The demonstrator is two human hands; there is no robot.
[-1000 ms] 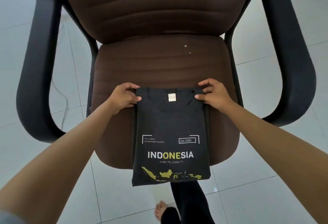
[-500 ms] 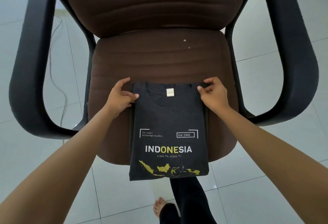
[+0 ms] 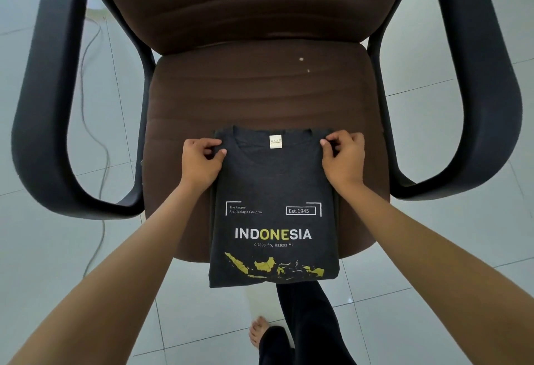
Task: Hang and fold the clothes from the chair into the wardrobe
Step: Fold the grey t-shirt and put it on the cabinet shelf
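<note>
A dark grey T-shirt [image 3: 274,188], folded into a narrow rectangle with "INDONESIA" and a yellow map printed on it, lies on the front of the brown chair seat [image 3: 260,98]. Its lower end hangs past the seat's front edge. My left hand [image 3: 200,161] pinches the shirt's top left corner by the collar. My right hand [image 3: 344,159] pinches the top right corner. A small white label shows inside the neckline between my hands.
The chair has a brown padded backrest [image 3: 254,3] and black armrests, the left armrest [image 3: 43,104] and the right armrest [image 3: 485,98]. Pale floor tiles surround it. A thin cable [image 3: 95,145] trails on the floor at left. My leg and bare foot [image 3: 260,333] stand below the shirt.
Both hands have closed their fingers tighter on the shirt's top corners. The view has shifted slightly, so the chair sits a little higher in the frame.
</note>
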